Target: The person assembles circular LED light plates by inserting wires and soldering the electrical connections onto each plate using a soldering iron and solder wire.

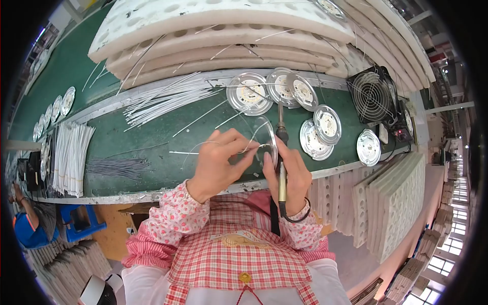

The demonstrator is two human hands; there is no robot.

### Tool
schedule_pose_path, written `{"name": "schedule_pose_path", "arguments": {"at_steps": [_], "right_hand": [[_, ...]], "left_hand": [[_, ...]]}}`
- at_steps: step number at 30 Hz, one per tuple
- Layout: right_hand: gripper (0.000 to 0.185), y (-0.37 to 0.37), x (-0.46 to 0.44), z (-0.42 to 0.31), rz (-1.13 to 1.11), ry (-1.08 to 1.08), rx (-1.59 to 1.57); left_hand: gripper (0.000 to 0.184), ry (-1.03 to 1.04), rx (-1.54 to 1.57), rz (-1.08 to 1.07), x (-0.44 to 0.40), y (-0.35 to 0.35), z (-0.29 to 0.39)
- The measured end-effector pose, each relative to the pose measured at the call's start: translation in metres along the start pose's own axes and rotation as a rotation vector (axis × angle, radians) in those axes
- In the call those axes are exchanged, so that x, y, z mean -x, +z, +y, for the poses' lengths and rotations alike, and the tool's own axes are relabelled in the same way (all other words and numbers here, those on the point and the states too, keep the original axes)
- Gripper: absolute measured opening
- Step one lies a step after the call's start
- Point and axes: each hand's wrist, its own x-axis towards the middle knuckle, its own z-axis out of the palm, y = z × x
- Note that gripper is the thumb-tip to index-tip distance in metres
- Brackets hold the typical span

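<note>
My left hand (221, 160) pinches a thin white wire (184, 152) between thumb and fingertips, its free end sticking out to the left. Beside it my right hand (291, 175) is closed on a soldering iron (282, 190), whose metal shaft points away from me. The same hand also steadies a round, clear-rimmed lamp disc (271, 134), tilted nearly edge-on between both hands. The wire's inner end meets the disc area, but the fingers hide the exact contact. Behind them lie several similar lamp discs (249, 94) with wires across them.
Bundles of white wires (168, 101) and grey wires (118, 168) lie on the green bench (152, 142). Stacked foam trays (218, 38) rise at the back. A black fan (372, 95) stands at right. A person in blue (33, 226) sits at far left.
</note>
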Motion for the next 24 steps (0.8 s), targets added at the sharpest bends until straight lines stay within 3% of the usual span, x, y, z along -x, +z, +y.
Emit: {"name": "schedule_pose_path", "arguments": {"at_steps": [11,15,16,19,20,24], "right_hand": [[0.047,0.002,0.002,-0.007,-0.062,0.02,0.031],[0.067,-0.006,0.001,-0.009,-0.215,-0.028,-0.184],[0.089,-0.011,-0.004,-0.001,-0.272,-0.017,-0.172],[0.109,-0.001,-0.028,0.021,-0.362,-0.109,-0.265],[0.119,0.007,-0.027,0.032,-0.515,0.019,-0.481],[0.116,0.018,-0.024,0.031,-0.4,-0.049,-0.38]], "left_hand": [[0.02,-0.034,-0.012,-0.043,0.003,-0.004,0.003],[0.019,-0.076,0.106,-0.116,0.006,-0.009,-0.02],[0.017,-0.118,0.174,-0.124,0.005,-0.01,-0.026],[0.016,-0.216,0.258,-0.177,0.003,-0.016,-0.03],[0.016,-0.23,0.263,-0.178,0.002,-0.015,-0.03],[0.015,-0.389,0.328,-0.084,0.01,-0.008,-0.024]]}}
